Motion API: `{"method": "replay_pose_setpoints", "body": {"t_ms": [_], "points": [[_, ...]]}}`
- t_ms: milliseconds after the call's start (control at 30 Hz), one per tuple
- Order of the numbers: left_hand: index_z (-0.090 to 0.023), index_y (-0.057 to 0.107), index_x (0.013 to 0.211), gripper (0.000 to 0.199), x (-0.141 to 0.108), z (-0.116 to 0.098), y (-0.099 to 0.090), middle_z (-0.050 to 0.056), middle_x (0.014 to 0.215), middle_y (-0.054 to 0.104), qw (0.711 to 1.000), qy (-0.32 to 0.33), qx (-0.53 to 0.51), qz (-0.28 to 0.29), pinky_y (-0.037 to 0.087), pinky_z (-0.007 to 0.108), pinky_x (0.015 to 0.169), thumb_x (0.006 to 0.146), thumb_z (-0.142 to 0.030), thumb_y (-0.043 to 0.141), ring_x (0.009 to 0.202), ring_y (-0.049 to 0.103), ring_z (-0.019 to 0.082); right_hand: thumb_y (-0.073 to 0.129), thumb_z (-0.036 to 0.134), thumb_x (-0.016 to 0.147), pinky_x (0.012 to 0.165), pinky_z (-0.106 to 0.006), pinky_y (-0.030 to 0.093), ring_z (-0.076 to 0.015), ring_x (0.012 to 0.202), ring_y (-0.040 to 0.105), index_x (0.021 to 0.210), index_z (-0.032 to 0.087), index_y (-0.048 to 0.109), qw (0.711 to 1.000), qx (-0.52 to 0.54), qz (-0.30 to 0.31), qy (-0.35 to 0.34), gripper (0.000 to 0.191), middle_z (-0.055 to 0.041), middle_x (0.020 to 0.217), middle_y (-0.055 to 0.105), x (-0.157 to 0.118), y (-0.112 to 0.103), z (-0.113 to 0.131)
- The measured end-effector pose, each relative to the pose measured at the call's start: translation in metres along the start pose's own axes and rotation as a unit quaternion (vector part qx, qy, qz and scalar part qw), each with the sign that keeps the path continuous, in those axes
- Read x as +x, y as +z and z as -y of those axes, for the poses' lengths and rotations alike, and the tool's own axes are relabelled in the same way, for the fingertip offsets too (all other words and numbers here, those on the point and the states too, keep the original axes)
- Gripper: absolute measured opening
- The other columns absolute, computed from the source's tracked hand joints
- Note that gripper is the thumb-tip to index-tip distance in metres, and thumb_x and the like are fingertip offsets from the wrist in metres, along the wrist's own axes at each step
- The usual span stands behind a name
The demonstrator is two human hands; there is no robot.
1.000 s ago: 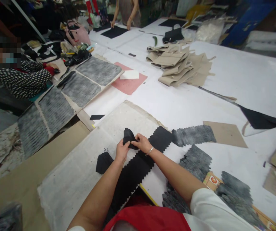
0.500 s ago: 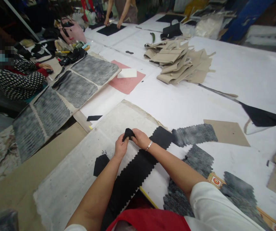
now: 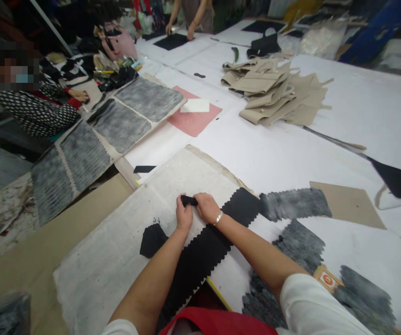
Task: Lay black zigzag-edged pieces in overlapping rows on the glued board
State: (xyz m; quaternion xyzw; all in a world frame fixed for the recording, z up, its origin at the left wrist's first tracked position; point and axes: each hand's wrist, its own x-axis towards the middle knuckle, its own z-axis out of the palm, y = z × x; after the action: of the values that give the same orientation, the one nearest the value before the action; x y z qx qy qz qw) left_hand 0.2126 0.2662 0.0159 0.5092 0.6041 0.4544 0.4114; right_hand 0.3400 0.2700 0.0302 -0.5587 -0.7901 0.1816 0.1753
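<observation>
A small black piece (image 3: pixel 188 200) is held between my two hands above the pale board (image 3: pixel 116 209). My left hand (image 3: pixel 184 214) pinches its left end, and my right hand (image 3: pixel 206 207) has closed fingers on its right end. Below my right wrist, a long row of overlapping black pieces with zigzag edges (image 3: pixel 203 251) runs diagonally across the board. Another black piece (image 3: pixel 152 239) lies on the board, left of my left forearm.
Grey-coated pieces (image 3: pixel 296 202) and a tan card (image 3: pixel 349 204) lie at the right. Tan fabric parts (image 3: pixel 270 88) are piled farther back. A person in dotted sleeves (image 3: pixel 36 111) sits left, beside a coated board (image 3: pixel 112 125). Another person's hands (image 3: pixel 190 32) work at the far end.
The black piece between my hands has turned from a broad face to a narrow strip. The whole view has shifted, so the surroundings appear farther right.
</observation>
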Motion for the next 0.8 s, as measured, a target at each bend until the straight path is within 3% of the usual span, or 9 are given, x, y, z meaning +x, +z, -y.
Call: {"method": "replay_pose_setpoints", "body": {"t_ms": [167,333,500,633,800], "points": [[-0.018,0.044,0.120,0.047,-0.005,0.004,0.006,0.010,0.120,0.054,1.000,-0.001,0.009,0.018,0.032,0.036,0.104,0.073,-0.013,0.050,0.115,0.048,0.021,0.045,0.009,0.071,0.090,-0.037,0.033,-0.0243,0.098,0.049,0.110,0.011,0.054,0.998,0.009,-0.047,-0.036,0.040,-0.0126,0.102,0.059,-0.004,0.003,-0.004],[-0.018,0.048,0.115,0.041,0.000,0.008,0.010,0.012,0.116,0.056,1.000,-0.002,0.014,0.006,0.030,0.038,0.105,0.075,-0.014,0.049,0.116,0.047,0.023,0.042,0.009,0.073,0.085,-0.036,0.037,-0.0244,0.092,0.052,0.109,0.009,0.055,1.000,-0.001,-0.025,0.001,0.039,-0.0137,0.098,0.061,0.000,0.007,-0.006],[-0.021,0.051,0.108,0.032,-0.002,0.005,0.010,0.009,0.110,0.058,1.000,0.022,0.015,0.009,0.035,0.038,0.100,0.078,-0.014,0.047,0.108,0.051,0.022,0.042,0.008,0.070,0.087,-0.037,0.039,-0.0245,0.095,0.052,0.107,0.010,0.056,0.998,0.003,-0.059,-0.024,0.039,-0.0137,0.100,0.061,0.003,0.001,-0.004],[-0.017,0.053,0.105,0.029,0.001,0.011,0.012,0.011,0.105,0.059,0.999,0.005,0.032,0.010,0.036,0.038,0.098,0.076,-0.014,0.049,0.103,0.052,0.023,0.042,0.010,0.071,0.086,-0.036,0.042,-0.0245,0.094,0.056,0.105,0.010,0.057,0.999,0.007,-0.031,-0.004,0.037,-0.0145,0.098,0.063,0.006,0.008,-0.010],[-0.017,0.057,0.102,0.026,0.007,-0.001,0.003,0.009,0.102,0.062,0.991,-0.039,-0.127,0.024,0.038,0.038,0.096,0.078,-0.027,0.056,0.101,0.055,0.022,0.040,0.025,0.082,0.076,-0.033,0.046,-0.0207,0.083,0.061,0.108,0.016,0.053,0.992,0.118,-0.033,0.039,0.030,-0.0089,0.094,0.065,0.008,-0.005,-0.006]]}}
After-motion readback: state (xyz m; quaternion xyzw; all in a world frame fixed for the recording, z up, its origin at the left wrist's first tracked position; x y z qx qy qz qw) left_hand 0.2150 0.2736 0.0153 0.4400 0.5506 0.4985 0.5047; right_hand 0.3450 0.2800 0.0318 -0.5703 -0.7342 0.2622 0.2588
